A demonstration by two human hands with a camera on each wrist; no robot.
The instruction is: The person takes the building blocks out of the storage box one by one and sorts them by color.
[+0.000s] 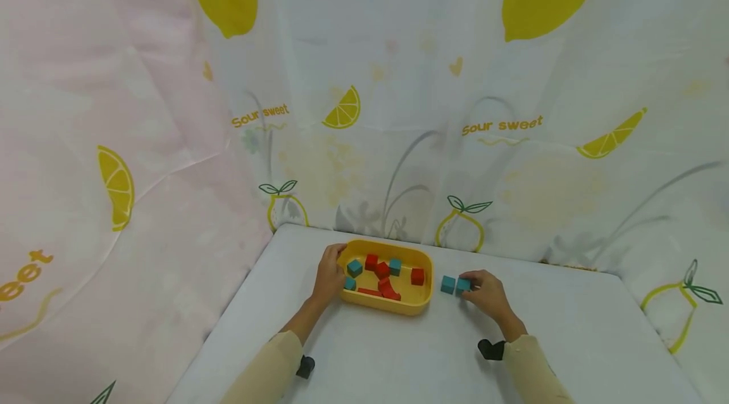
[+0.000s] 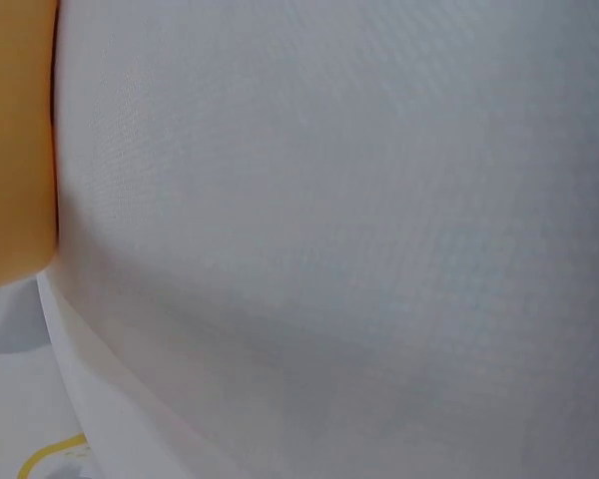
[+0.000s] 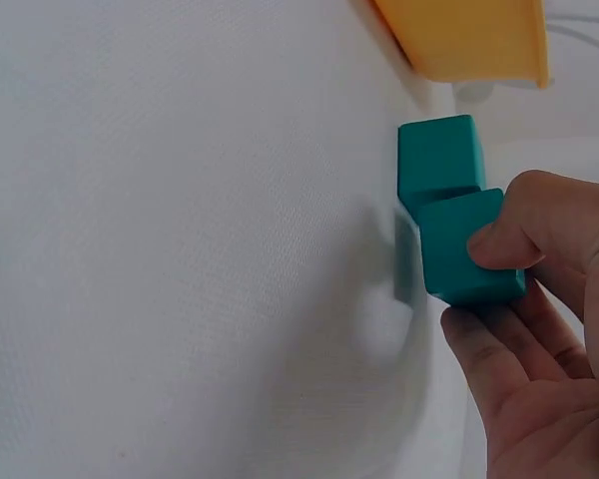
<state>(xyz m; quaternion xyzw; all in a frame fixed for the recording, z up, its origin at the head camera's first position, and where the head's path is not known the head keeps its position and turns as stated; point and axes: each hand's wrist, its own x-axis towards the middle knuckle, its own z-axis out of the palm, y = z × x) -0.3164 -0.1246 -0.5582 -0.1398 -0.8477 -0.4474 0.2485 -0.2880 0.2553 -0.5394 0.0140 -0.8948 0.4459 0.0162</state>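
My right hand (image 1: 488, 293) pinches a teal cube (image 1: 463, 285) between thumb and fingers, to the right of the tray. In the right wrist view the thumb lies on one face of that cube, with the fingers under its lower edge. A second teal cube (image 1: 448, 284) is right beside it, on the tray's side. At the left end of the yellow tray (image 1: 387, 306), my left hand (image 1: 329, 274) grips the rim. Inside the tray are several red blocks (image 1: 382, 271), a red arch-like piece (image 1: 390, 290) and several teal cubes (image 1: 355, 268).
The white table (image 1: 398, 353) ends at the back against a hanging cloth (image 1: 387, 157) printed with lemons. Another cloth side (image 1: 159, 214) borders the table on the left. Black wrist-camera mounts (image 1: 491, 349) stick out at both sleeves.
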